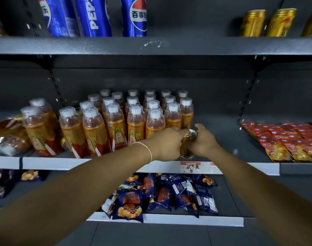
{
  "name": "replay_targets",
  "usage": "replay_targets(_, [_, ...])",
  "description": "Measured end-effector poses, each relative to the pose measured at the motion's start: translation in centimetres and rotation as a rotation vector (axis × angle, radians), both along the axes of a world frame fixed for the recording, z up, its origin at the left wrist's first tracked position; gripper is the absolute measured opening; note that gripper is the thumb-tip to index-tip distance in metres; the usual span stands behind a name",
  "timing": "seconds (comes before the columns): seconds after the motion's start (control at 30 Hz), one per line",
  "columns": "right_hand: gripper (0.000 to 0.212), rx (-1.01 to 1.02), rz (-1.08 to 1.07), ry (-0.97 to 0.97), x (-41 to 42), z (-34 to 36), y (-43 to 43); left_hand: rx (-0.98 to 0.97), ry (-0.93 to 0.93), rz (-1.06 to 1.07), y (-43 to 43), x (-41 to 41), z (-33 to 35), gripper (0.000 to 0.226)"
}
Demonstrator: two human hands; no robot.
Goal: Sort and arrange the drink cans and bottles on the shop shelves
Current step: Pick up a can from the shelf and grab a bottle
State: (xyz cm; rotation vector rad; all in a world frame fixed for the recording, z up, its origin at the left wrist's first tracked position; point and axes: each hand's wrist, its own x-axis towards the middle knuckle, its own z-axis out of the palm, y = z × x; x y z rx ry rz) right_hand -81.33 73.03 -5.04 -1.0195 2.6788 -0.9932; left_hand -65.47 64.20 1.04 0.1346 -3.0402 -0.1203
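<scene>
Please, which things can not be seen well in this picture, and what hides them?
Head view:
- gold can: label covered by left grip and right grip.
- blue cans: tops cut off by the upper edge.
- second gold can: mostly hidden behind orange bottles.
- brown packets: blurred at the left edge.

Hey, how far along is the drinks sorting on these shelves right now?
Looks done: orange drink bottles stand in rows on the middle shelf; Pepsi cans line the top shelf. In hand: left hand and right hand grip a gold can beside the bottles. Left: probably joining it to the top-shelf gold cans; a stray can seems wedged among the bottles.
</scene>
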Motion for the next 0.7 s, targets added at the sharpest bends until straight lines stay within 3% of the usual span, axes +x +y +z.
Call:
replay_targets(0.1, [0.038, -0.165, 0.092, 0.139, 0.5, 2.3, -1.0, -0.025, 0.139, 0.042, -0.2, 0.6, 1.1, 0.028])
replay_targets(0.2, [0.025, -0.134, 0.135, 0.208, 0.7, 3.7, -2.8, -0.032, 0.259, 0.090, -0.6, 1.3, 2.2, 0.023])
replay_targets(0.37, [0.058, -0.139, 0.105, 0.104, 0.7, 3.6, -5.4, -0.032, 0.263, 0.136, -1.4, 2.4, 2.5, 0.014])
replay_targets(0.47, [0.072, -0.156, 0.069, 0.091, 0.4, 3.5, -6.0, -0.033, 0.219, 0.177, -1.6, 3.0, 1.8, 0.018])
replay_targets(0.53, [0.077, -0.203, 0.063, 0.038, 0.3, 3.6, -6.1, -0.051, 0.183, 0.197, -1.8, 3.1, 1.5, 0.039])
replay_targets(0.7, [0.061, -0.356, 0.067, 0.011, 1.4, 3.7, -5.5, -0.035, 0.159, 0.193, -1.9, 3.3, 1.5, 0.052])
